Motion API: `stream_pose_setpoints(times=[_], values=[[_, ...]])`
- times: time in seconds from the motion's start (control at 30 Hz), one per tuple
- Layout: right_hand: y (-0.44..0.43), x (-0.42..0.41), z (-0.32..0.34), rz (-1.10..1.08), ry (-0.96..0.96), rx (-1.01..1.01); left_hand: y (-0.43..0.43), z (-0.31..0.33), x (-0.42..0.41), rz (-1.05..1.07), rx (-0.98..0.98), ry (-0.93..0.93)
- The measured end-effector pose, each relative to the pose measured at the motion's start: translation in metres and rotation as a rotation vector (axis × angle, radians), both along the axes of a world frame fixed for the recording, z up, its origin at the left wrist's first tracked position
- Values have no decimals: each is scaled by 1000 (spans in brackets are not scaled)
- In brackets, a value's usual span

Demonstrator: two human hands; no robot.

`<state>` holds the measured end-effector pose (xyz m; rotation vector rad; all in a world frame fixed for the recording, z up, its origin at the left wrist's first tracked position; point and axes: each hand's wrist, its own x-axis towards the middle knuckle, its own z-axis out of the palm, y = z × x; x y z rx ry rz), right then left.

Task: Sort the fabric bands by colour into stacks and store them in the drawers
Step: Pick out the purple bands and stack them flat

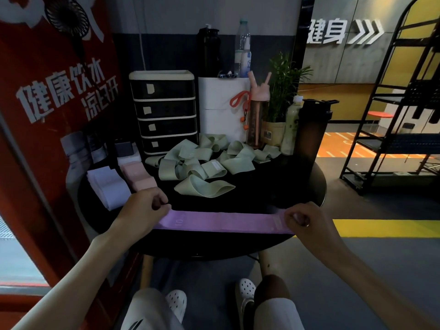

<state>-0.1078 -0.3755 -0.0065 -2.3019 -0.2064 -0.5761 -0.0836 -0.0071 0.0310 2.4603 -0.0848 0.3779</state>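
Note:
A purple fabric band (222, 222) is stretched flat across the near edge of the round black table (257, 198). My left hand (145, 206) pinches its left end and my right hand (303, 219) pinches its right end. Several loose pale green bands (204, 163) lie in a heap at the table's middle. At the left stand a stack of light lavender bands (108, 186) and a stack of pink bands (139, 175). A black drawer unit (164, 113) with four shut drawers stands at the back left.
Behind the green heap are a white box (221, 108), a pink bottle (257, 115), a potted plant (283, 91), a pale bottle (291, 127) and a dark shaker (312, 134). A red panel (42, 139) borders the left; a black rack (400, 115) stands at right.

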Motion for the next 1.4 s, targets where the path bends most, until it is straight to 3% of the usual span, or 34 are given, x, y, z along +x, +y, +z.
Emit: stream_pose_setpoints(times=[0.1, 0.23, 0.6, 1.13, 1.27, 1.4], values=[[-2, 1, 0, 26, -36, -30, -3, 1, -2, -51, 196, -66], [-5, -1, 3, 204, 72, -94, -19, 4, -11, -328, 392, -43], [-13, 7, -2, 283, 162, -104, -62, -14, -5, -545, 338, 37], [-20, 6, 2, 306, 165, -15, -47, -17, 5, -517, 410, 20], [-26, 6, -4, 242, 145, -106, -31, -15, 4, -485, 428, 41], [-20, 5, -1, 250, 156, -70, -23, -16, 5, -486, 414, 55]])
